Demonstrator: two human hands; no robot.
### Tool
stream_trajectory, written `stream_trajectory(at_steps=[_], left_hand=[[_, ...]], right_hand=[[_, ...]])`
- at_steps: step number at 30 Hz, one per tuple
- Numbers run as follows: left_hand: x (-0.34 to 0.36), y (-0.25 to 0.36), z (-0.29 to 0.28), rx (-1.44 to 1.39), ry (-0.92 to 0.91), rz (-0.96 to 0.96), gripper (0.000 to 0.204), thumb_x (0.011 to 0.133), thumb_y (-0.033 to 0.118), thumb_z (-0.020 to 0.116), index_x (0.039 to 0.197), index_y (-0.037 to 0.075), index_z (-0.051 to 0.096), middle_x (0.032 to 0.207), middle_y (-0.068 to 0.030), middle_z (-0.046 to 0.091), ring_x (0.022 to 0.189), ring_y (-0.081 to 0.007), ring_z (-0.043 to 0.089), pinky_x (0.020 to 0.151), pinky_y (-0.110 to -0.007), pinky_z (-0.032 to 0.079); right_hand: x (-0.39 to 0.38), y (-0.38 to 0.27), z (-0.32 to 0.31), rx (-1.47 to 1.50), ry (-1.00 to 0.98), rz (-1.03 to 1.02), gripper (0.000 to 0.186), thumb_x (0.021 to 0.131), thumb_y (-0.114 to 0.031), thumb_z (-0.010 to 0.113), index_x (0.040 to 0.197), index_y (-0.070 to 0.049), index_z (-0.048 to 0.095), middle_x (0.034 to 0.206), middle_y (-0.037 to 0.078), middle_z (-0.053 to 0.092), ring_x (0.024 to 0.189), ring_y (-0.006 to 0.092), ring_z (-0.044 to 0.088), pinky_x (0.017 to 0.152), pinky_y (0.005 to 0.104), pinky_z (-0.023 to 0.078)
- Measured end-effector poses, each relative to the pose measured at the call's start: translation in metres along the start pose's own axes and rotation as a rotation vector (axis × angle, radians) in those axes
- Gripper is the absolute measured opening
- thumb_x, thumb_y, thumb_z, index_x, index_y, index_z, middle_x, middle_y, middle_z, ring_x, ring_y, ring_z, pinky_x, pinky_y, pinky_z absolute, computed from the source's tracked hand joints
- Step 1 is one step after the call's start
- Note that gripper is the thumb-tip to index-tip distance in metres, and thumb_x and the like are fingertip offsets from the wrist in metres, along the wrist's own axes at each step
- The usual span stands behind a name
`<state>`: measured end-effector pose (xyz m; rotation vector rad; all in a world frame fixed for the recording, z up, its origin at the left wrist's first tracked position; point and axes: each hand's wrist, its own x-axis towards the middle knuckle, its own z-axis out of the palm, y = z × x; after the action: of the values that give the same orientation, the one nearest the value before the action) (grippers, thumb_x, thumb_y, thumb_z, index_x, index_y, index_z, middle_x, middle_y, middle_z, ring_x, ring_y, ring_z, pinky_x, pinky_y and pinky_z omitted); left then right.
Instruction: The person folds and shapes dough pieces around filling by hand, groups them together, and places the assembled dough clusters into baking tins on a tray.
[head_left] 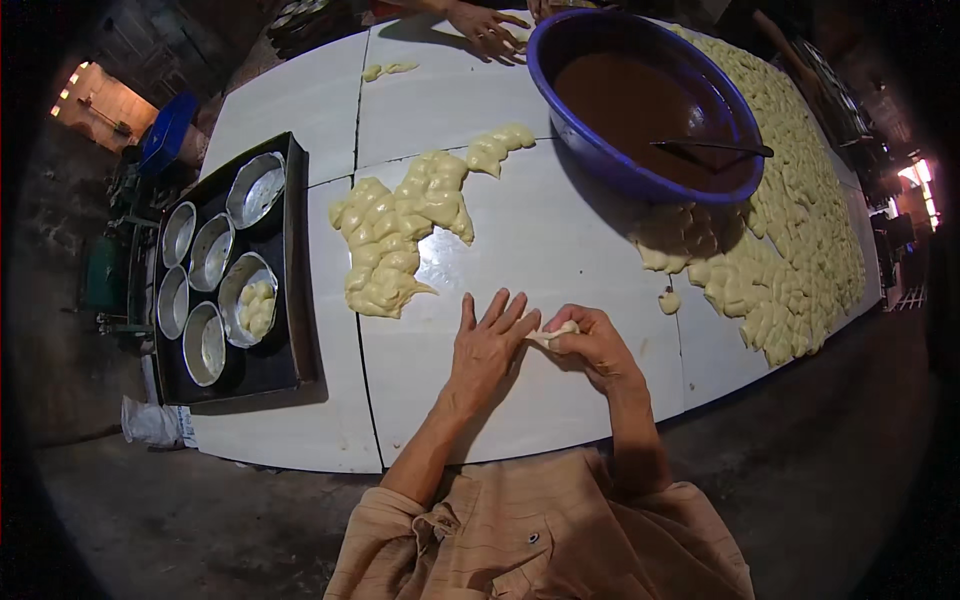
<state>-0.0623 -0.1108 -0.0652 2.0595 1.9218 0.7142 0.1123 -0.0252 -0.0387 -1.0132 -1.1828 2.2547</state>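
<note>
My right hand point(597, 348) is closed round a small piece of pale dough point(548, 337), pinched between thumb and fingers just above the white table point(480, 400). A thin end of that dough stretches toward my left hand point(487, 350) and seems to touch its nearest finger. The left hand lies palm down with its fingers spread. Beyond it, a cluster of soft, yellowish dough pieces point(395, 225) rests on the tabletop, lumped together. A single small dough piece point(669, 301) lies to the right of my hands.
On the left, a black tray point(302, 250) holds several round metal tins; one tin point(240, 325) contains dough pieces. A purple basin point(570, 145) of brown liquid, with a dark-handled utensil point(715, 148), stands far right. Many dough pieces point(800, 260) cover the right side. Another person's hand point(485, 30) is across the table.
</note>
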Motion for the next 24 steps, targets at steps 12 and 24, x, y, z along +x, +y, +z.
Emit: stream_trajectory(at_steps=[12,24], left_hand=[[0.006,0.006,0.003,-0.061,-0.085,-0.127,0.076,0.089,0.027,0.065,0.152,0.008,0.027,0.154,-0.0252,0.026,0.145,-0.039,0.024,0.11,-0.069,0.018],[0.043,0.053,-0.038,-0.888,-0.187,-0.531,0.037,0.083,0.016,0.077,0.115,-0.002,0.068,0.099,-0.0088,0.072,0.087,-0.0136,0.066,0.08,-0.026,0.052]], right_hand=[[-0.031,-0.031,-0.028,0.35,-0.051,-0.384,0.018,0.077,-0.006,0.066,0.094,-0.003,0.063,0.089,0.009,0.063,0.075,0.0134,0.059,0.063,0.0246,0.048],[-0.035,-0.034,-0.02,-0.114,0.184,-0.022,0.034,0.09,-0.015,0.07,0.12,-0.004,0.059,0.099,0.007,0.068,0.082,0.0102,0.066,0.06,0.0196,0.054]])
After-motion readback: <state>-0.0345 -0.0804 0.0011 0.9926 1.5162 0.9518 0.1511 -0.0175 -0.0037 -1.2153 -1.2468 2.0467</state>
